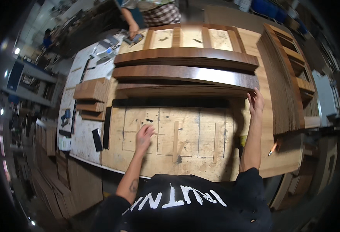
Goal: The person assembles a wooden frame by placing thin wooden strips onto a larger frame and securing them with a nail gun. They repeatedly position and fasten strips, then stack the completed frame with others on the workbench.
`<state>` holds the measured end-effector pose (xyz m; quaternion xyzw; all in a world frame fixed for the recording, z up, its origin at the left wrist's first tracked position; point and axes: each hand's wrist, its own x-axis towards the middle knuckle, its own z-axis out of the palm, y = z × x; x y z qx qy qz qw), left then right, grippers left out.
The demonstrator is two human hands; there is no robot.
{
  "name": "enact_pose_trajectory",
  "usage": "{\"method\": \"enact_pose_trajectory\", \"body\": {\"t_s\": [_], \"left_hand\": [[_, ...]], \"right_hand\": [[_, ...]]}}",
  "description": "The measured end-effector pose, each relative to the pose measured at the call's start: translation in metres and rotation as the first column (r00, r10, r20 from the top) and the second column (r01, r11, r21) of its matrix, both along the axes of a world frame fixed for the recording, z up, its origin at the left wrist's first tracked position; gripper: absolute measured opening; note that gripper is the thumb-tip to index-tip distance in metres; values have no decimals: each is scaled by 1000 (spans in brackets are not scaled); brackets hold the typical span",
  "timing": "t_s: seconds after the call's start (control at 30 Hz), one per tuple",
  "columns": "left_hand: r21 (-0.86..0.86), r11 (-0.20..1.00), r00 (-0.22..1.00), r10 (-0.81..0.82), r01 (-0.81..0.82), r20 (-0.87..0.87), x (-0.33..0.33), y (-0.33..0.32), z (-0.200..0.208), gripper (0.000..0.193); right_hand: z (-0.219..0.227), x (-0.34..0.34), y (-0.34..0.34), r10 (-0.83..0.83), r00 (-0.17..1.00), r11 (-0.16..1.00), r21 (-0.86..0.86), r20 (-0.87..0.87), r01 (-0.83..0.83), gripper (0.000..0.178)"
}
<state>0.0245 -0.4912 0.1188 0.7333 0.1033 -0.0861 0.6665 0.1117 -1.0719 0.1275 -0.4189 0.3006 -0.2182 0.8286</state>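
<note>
Right now, glossy brown board (177, 72) lies lengthwise across tabletop (195, 166), between its middle and far edge, in a row with similar boards. Its right end sits just beyond the right hand's (256, 103) fingers. Those are partly extended, slightly bent, small gaps between some; tips touching the end or just beside it, can't tell which. Left hand (144, 137) is over the plywood nearer the near edge, well apart from the board; fingers loosely curled, nothing visible in them. Black strip (170, 103) runs along the boards' near side. Two thin wooden strips (175, 142) lie between the hands, toward the near edge. Slatted frame stack (282, 83) stands along the right edge.
</note>
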Motion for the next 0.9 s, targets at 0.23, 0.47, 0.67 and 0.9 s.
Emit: {"method": "enact_pose_trajectory", "body": {"t_s": [0.23,0.47,0.67,0.9], "left_hand": [[-511,856,964,-63,-81,-258,106,-110,44,60],[-805,532,964,99,-262,-248,129,-146,24,55],[-746,502,882,79,-437,-464,11,-107,20,54],[-535,546,726,218,-644,-652,45,-53,-90,78]], "right_hand": [[-19,-67,40,-30,999,998,63,34,28,25],[9,-207,106,-78,994,995,-75,-81,72,30],[-21,-225,83,31,998,1000,4,-51,-31,25],[-56,-144,108,280,948,957,-30,-154,-287,24]]}}
